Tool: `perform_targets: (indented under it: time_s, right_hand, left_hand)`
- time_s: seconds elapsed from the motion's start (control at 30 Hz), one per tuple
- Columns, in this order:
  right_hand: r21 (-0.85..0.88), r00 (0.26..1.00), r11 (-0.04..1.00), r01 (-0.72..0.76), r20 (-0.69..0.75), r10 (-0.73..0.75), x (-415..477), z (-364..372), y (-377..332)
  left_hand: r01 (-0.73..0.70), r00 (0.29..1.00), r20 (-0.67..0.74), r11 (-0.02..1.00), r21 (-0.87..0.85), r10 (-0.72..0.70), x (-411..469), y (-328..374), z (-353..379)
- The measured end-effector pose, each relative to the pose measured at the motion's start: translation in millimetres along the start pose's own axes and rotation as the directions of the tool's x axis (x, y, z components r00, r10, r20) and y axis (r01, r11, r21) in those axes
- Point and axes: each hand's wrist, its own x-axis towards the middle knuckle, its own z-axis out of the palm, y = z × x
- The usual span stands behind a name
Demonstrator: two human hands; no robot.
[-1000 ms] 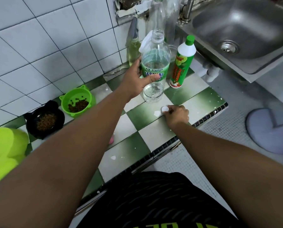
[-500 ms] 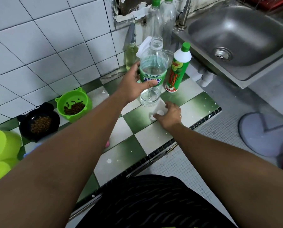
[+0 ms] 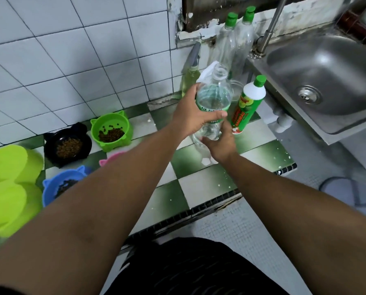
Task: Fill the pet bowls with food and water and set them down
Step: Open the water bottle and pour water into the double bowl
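The clear plastic water bottle (image 3: 215,92) with the green label stands near upright over the green-and-white checked tile worktop (image 3: 263,150). Its long axis runs almost vertical, its open mouth is uppermost, and it is part full of water. Both hands are on it. The left hand (image 3: 190,118) wraps round the labelled middle, thumb across the front. The right hand (image 3: 222,145) cups the base from the near side, fingers curled under it. A small white cap (image 3: 205,161) lies on the tile just beside the right wrist.

Every bowl lies to the left of the bottle, on the left arm's side:

- The green cat-eared plastic bowl (image 3: 111,130) is the closest and holds a little kibble.
- The black bowl (image 3: 68,143) just beyond it holds more.
- A blue plastic bowl (image 3: 60,186) also has kibble in it.
- A pink bowl (image 3: 111,159) sits half hidden under the left forearm, so its contents cannot be told.
- The lime-green plastic bowls (image 3: 7,188) at the far left edge look empty and are blurred.

On the other side, a white-and-green detergent bottle (image 3: 249,105) stands just beside the water bottle, and the steel sink (image 3: 327,81) lies farther right.

Food looks served in at least three bowls — the water is not yet poured. The coming move is judged to be a carry leftward, then a tilt of the bottle's mouth down toward a bowl. The left hand would steer and the right would lift the base.
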Motion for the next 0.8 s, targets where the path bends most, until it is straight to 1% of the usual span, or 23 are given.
perform_targets:
  time_s: [0.07,0.17,0.23,0.27,0.4,0.47,0.63,0.7,0.8]
  right_hand:
    - [0.008,1.0,1.0,-0.004,0.027,0.003,0,0,0]
    - [0.019,0.998,1.0,0.004,0.065,-0.005,0,6,-7]
    - [0.031,0.995,0.997,0.063,0.08,-0.066,3,15,-8]
    - [0.022,0.991,0.995,0.095,0.088,-0.097,4,20,-11]
    - [-0.097,0.986,0.986,0.139,0.102,-0.129,-9,41,-46]
    - [-0.106,0.976,0.977,0.185,0.14,-0.169,-13,54,-56]
    - [-0.143,0.93,0.938,0.315,0.242,-0.275,-4,103,-51]
    - [-0.192,0.913,0.912,0.364,0.268,-0.308,-21,114,-70]
    - [-0.299,0.882,0.842,0.449,0.298,-0.364,-48,129,-98]
  left_hand:
    - [0.017,0.995,-0.101,1.0,-0.011,-0.018,-5,1,-3]
    - [0.032,0.958,-0.28,0.994,-0.103,-0.06,-13,5,-11]
    - [0.051,0.931,-0.351,0.987,-0.155,-0.103,-19,10,-21]
    - [0.053,0.921,-0.373,0.983,-0.173,-0.115,-23,12,-27]
    - [0.033,0.883,-0.447,0.969,-0.245,-0.143,-42,13,-58]
    - [0.028,0.861,-0.484,0.963,-0.267,-0.159,-52,11,-77]
    - [0.007,0.804,-0.56,0.945,-0.328,-0.2,-80,-2,-128]
    - [-0.005,0.78,-0.583,0.929,-0.37,-0.228,-93,-10,-149]
    - [-0.022,0.753,-0.602,0.904,-0.426,-0.265,-111,-24,-178]
